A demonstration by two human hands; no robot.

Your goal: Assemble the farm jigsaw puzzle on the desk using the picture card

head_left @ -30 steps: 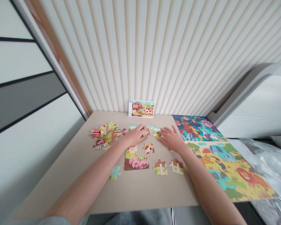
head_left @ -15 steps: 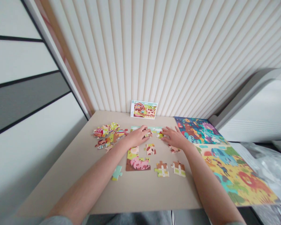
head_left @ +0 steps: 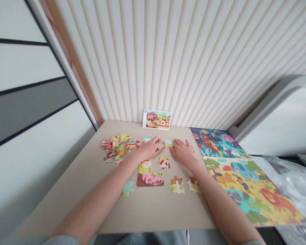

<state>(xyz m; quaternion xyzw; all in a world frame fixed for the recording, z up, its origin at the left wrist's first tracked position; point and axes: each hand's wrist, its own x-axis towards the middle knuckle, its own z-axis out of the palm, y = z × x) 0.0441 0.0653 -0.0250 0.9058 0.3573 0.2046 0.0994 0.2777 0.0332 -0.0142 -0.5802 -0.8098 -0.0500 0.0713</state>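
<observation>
My left hand (head_left: pixel 151 149) rests at the upper part of a partly joined farm jigsaw puzzle (head_left: pixel 152 179). Its fingers are bent around a small puzzle piece (head_left: pixel 163 145) on the table. Just to the right, my right hand (head_left: pixel 183 152) lies palm down with fingers spread, covering pieces whose edges barely show. Below the hands are a loose brown-spotted piece (head_left: pixel 164 163) and a piece with a white fence (head_left: pixel 176 185). Another fence piece (head_left: pixel 194 184) is partly hidden by my right forearm. Left of the joined part lies a teal piece (head_left: pixel 128 188).
A picture card (head_left: pixel 157 119) of a farm leans against the pleated wall at the back. Loose pieces (head_left: pixel 117 143) are heaped at the table's left. On the right lie a dark blue animal puzzle (head_left: pixel 219 142) and a yellow animal puzzle (head_left: pixel 252 190).
My right hand has shifted left, closer to my left hand, and covers the yellow-green piece that showed at its fingertips. My left hand stays in place.
</observation>
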